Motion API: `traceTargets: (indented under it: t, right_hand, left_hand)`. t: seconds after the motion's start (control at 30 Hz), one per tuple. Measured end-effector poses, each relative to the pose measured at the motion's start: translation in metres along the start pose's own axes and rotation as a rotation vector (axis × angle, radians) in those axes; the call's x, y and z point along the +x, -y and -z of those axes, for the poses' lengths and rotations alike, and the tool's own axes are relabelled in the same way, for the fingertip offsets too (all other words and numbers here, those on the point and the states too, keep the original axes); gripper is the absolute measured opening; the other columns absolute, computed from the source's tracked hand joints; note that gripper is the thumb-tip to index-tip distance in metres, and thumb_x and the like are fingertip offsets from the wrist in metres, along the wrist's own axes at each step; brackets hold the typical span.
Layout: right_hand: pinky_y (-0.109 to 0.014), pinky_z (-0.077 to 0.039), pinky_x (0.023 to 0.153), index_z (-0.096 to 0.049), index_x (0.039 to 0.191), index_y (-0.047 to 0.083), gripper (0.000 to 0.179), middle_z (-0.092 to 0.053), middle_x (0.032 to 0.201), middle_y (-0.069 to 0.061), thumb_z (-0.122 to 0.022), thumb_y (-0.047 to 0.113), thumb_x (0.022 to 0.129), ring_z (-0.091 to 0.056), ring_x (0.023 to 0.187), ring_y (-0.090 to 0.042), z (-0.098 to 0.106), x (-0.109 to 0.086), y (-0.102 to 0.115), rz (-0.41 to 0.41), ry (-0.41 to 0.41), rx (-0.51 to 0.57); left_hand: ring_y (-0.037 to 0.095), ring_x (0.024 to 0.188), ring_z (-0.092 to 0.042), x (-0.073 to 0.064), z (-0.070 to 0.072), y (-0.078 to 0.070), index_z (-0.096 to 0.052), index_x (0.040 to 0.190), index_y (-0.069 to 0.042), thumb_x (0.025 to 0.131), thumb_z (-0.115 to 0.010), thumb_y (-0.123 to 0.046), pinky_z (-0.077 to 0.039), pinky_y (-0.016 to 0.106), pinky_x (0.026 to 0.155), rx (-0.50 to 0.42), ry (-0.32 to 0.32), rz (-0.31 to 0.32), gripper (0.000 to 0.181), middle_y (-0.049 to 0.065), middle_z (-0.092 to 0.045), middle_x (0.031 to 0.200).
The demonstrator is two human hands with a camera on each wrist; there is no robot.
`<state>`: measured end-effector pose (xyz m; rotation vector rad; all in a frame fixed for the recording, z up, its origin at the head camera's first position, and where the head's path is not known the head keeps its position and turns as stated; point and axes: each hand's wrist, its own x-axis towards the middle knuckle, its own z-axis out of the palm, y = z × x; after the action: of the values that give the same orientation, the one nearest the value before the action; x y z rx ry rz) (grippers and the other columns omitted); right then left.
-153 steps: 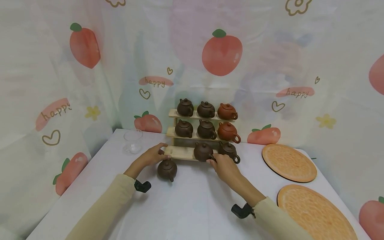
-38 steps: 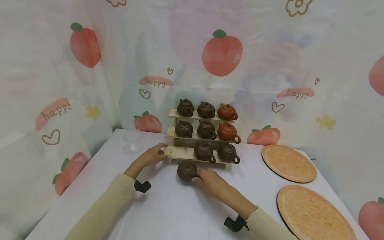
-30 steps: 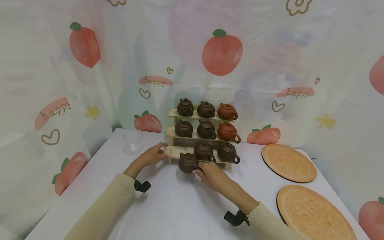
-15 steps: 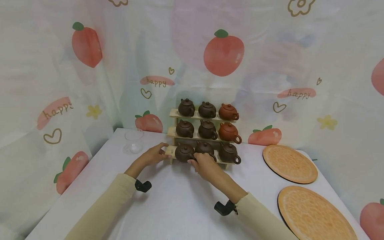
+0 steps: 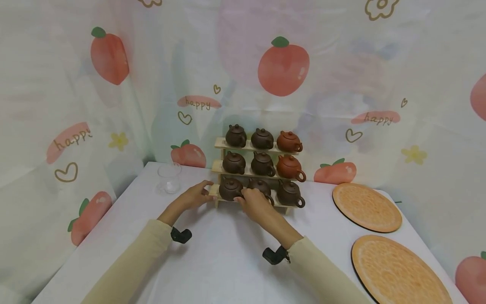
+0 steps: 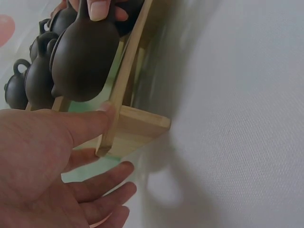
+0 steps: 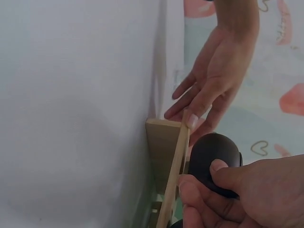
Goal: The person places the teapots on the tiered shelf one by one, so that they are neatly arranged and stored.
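A three-tier wooden display rack (image 5: pixel 214 191) stands at the back of the table, with small teapots along each tier. My left hand (image 5: pixel 195 196) pinches the left end of its lowest board between thumb and forefinger; the other fingers are spread in the left wrist view. At the left of that board is a dark brown teapot (image 5: pixel 229 189). My right hand (image 5: pixel 259 207) pinches this teapot at the handle side, thumb on it in the right wrist view. Behind the right hand, the middle teapot (image 5: pixel 260 185) is partly hidden. Another dark teapot (image 5: pixel 288 192) sits at the right end.
Dark teapots and two reddish-brown teapots (image 5: pixel 289 167) fill the upper tiers. A clear glass vessel (image 5: pixel 169 178) stands on the white-covered table (image 5: pixel 212 261) at left. Two round bread-patterned mats (image 5: pixel 366 207) lie at right. Printed cloth hangs behind.
The right hand left the middle teapot, took the teapot from the table before the rack, and lifted it up and back onto the lowest tier's left end. The left hand stayed.
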<state>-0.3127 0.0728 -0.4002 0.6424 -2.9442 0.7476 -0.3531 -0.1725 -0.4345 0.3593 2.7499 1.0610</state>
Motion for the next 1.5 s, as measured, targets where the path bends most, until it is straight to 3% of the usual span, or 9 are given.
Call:
traceTargets:
  t: [0.23,0.57,1.33,1.5]
  right_hand:
    - [-0.035,-0.05,0.063,-0.071,0.098,0.001,0.024,-0.067,0.079,-0.007,-0.067,0.023,0.106,-0.063,0.066,-0.02,0.0011,0.0009,0.0058,-0.043,0.016,-0.007]
    - [-0.033,-0.048,0.06,-0.069,0.092,0.002,0.024,-0.063,0.076,-0.007,-0.067,0.022,0.106,-0.06,0.064,-0.02,0.0005,0.0026,0.0068,-0.054,0.012,0.019]
    - [-0.032,-0.049,0.059,-0.072,0.095,0.0,0.027,-0.067,0.078,-0.008,-0.07,0.025,0.104,-0.064,0.062,-0.017,-0.0055,0.0043,0.0065,-0.095,-0.014,0.046]
    - [-0.033,-0.046,0.058,-0.07,0.085,0.001,0.036,-0.064,0.074,-0.007,-0.074,0.032,0.101,-0.059,0.063,-0.019,-0.0063,0.0028,0.0044,-0.119,-0.012,0.004]
  left_hand:
    - [0.04,0.125,-0.063,0.0005,-0.0015,0.0004,-0.045,0.154,-0.003,0.103,-0.071,-0.027,-0.052,0.054,0.103,-0.005,0.001,0.008,0.062,0.027,-0.065,0.133]
    - [0.041,0.126,-0.063,0.0015,-0.0021,0.0008,-0.045,0.155,-0.004,0.103,-0.07,-0.028,-0.051,0.054,0.105,0.004,0.005,0.016,0.062,0.027,-0.065,0.135]
    - [0.041,0.126,-0.062,0.0015,-0.0019,-0.0006,-0.043,0.157,-0.004,0.104,-0.069,-0.027,-0.051,0.055,0.104,0.005,0.001,0.019,0.063,0.028,-0.064,0.136]
    - [0.043,0.131,-0.06,0.0003,-0.0035,-0.0004,-0.04,0.159,-0.006,0.105,-0.067,-0.031,-0.05,0.057,0.106,-0.01,-0.015,0.017,0.065,0.029,-0.061,0.14]
